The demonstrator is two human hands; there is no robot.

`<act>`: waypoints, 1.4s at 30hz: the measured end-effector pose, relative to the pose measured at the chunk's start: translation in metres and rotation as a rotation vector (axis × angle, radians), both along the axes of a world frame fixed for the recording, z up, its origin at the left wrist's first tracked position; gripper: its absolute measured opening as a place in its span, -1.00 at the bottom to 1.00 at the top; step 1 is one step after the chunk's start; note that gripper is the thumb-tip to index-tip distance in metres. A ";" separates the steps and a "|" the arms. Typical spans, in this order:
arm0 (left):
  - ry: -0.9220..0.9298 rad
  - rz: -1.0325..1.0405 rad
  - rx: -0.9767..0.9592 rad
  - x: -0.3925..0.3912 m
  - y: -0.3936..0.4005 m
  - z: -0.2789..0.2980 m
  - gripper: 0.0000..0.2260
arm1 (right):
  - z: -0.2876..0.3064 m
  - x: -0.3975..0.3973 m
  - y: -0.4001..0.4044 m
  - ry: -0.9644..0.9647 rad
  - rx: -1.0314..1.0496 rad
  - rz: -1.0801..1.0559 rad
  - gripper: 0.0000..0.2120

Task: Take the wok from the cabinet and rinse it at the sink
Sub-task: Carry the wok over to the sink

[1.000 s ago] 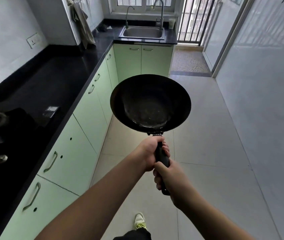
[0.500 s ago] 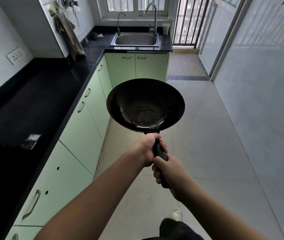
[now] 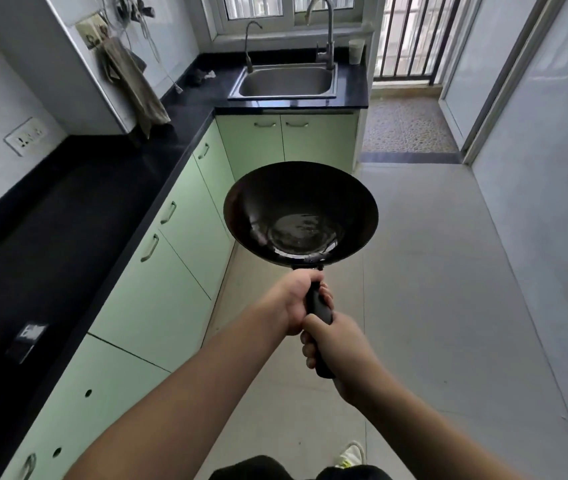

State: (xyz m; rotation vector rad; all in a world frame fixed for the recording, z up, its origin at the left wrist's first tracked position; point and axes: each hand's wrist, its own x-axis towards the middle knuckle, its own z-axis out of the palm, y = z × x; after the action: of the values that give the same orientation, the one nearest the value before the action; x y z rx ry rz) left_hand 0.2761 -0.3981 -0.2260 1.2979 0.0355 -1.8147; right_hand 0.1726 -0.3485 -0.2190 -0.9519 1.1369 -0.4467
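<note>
A black wok [image 3: 300, 213] hangs level over the floor in the middle of the view, its bowl facing up. Both hands grip its black handle. My left hand [image 3: 295, 299] is closed around the handle just below the bowl. My right hand [image 3: 331, 344] is closed around the handle's lower end. The steel sink [image 3: 284, 81] sits in the black counter at the far end, under a window, with a tall tap [image 3: 324, 29] at its right and a thin one [image 3: 249, 43] at its left. The basin looks empty.
A black counter [image 3: 78, 209] runs along the left over pale green cabinet doors [image 3: 157, 292]. A cloth [image 3: 133, 84] hangs from a wall unit. A white cup [image 3: 356, 51] stands right of the sink. A barred door [image 3: 410, 36] and white wall bound the tiled floor [image 3: 431, 289].
The view has moved forward along the counter, so the sink is nearer and larger. The stove at lower left has dropped out of sight. Both hands keep the same grip on the wok.
</note>
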 end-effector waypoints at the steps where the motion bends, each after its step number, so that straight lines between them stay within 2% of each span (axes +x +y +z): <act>1: -0.001 0.001 0.000 0.003 -0.010 0.001 -0.70 | 0.001 0.003 -0.011 -0.002 0.005 0.008 -0.89; 9: -0.017 0.042 0.010 0.060 -0.083 -0.001 -0.70 | 0.001 0.056 -0.090 0.010 0.030 0.083 -0.89; 24: 0.084 0.123 -0.022 0.245 -0.232 -0.007 -0.70 | 0.004 0.235 -0.247 0.103 -0.026 0.156 -0.90; 32: 0.067 0.078 -0.011 0.269 -0.335 -0.013 -0.69 | -0.003 0.261 -0.344 0.090 -0.028 0.112 -0.91; 42: 0.022 0.033 0.029 0.253 -0.495 -0.009 -0.70 | -0.010 0.251 -0.504 0.032 0.030 0.049 -0.89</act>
State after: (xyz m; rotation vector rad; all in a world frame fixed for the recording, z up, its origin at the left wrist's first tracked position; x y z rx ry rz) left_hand 0.5291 -0.8931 -0.2347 1.2905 0.0951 -1.8061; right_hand 0.4238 -0.8526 -0.2289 -0.9619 1.1438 -0.3745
